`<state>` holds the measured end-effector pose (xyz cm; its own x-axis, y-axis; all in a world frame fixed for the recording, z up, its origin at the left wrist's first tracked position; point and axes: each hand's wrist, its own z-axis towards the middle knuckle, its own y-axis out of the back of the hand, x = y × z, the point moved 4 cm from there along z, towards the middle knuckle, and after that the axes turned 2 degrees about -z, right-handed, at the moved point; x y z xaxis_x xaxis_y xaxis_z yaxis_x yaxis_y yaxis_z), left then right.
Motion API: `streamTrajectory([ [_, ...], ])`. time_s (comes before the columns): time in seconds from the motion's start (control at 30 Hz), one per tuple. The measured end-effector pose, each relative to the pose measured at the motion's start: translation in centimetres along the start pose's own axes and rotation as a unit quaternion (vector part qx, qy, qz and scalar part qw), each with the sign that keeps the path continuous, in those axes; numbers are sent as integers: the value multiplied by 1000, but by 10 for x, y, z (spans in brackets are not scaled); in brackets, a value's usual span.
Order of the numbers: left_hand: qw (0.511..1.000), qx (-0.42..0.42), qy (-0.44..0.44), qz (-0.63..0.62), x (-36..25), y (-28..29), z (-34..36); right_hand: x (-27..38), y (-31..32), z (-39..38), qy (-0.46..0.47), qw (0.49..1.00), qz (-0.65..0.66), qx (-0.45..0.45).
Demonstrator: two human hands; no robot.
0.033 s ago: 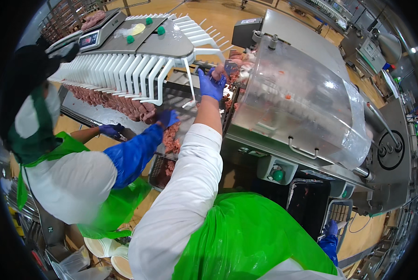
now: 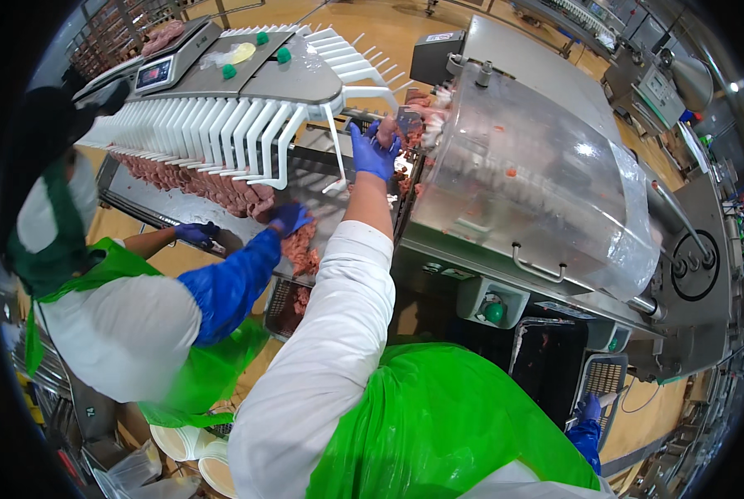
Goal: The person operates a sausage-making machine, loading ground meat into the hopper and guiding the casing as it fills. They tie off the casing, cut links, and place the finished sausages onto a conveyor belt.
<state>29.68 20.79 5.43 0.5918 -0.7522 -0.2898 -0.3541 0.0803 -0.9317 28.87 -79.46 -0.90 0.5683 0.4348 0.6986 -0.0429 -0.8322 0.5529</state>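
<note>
My left hand, in a blue glove, reaches far forward to the outlet of the steel machine. Its fingers curl around a pink sausage, with the thumb standing apart on the left. More pink and whitish sausage links lie just beyond it by the clear curved cover. Low at the right, my right hand, also blue-gloved, is closed beside a grey perforated basket. A short pale piece sticks out of it; its kind is too small to make out.
A co-worker's gloved hand touches ground meat on the steel table, left of my arm. Sausages hang from white hooks on a conveyor. A scale stands behind; white tubs are on the floor.
The co-worker's near hand has moved slightly left and down toward the ground meat. My own hands stay almost in place, the left shifting very slightly left.
</note>
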Motion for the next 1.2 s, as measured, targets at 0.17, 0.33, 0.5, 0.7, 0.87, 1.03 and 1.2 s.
streamTrajectory([
  [0.17, 961, 25, -34, 272, 6, 38, -19, 8, -5, -17, 104, 991, -79, -7],
  [0.33, 831, 61, 67, 549, -2, 111, -80, 85, -82, -38, 361, 885, -281, 82],
  [0.5, 752, 46, 272, 598, -18, 176, -173, 235, -226, -173, 316, 892, -176, 272],
  [0.7, 765, -43, 211, 607, -35, 221, -257, 330, -398, -326, 475, 634, -242, 560],
  [0.87, 826, 6, 92, 556, -22, 170, -319, 296, -562, -391, 259, 638, -253, 680],
  [1.03, 673, 104, -64, 729, -53, 115, -334, 258, -634, -411, 37, 671, -223, 706],
  [1.2, 665, 169, -188, 703, -87, 95, -304, 314, -621, -459, 265, 586, -274, 716],
])
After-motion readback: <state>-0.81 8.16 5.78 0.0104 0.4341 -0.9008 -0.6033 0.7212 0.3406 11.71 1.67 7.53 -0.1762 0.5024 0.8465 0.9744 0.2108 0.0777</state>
